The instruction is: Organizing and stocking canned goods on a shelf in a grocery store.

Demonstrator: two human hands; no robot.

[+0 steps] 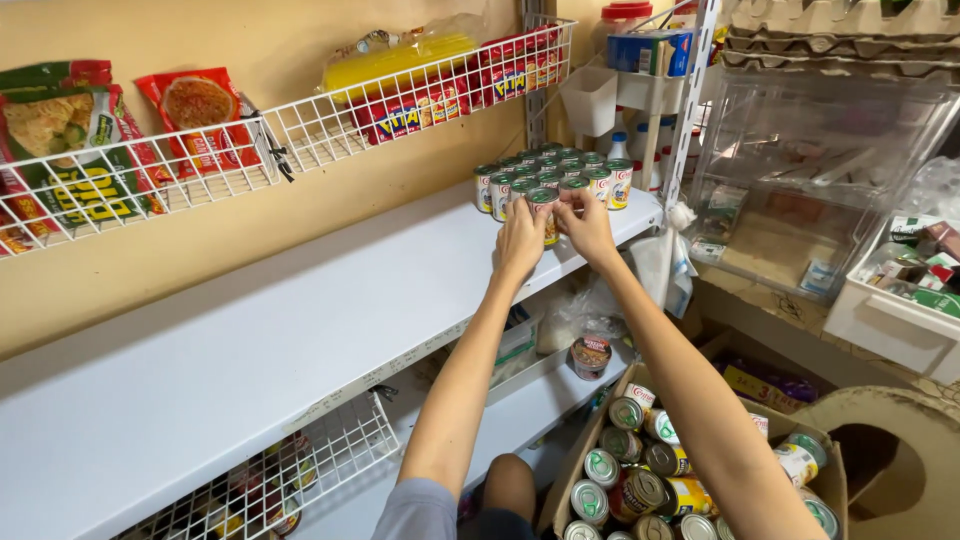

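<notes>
Both my hands reach out to a small tin can (545, 203) with a green lid, standing at the front of a cluster of like cans (560, 172) on the white shelf (300, 330). My left hand (520, 240) clasps the can's left side and my right hand (587, 225) clasps its right side. The can stands upright on the shelf, near the front edge. Below my right arm, an open cardboard box (640, 470) holds several more cans lying loose.
A white wire basket (300, 140) along the wall holds snack packets and red packs. A lower wire basket (300, 470) hangs under the shelf. Clear plastic bins (820, 170), egg trays and a white tub (890, 310) stand at the right. A cup of food (591, 355) sits on the lower shelf.
</notes>
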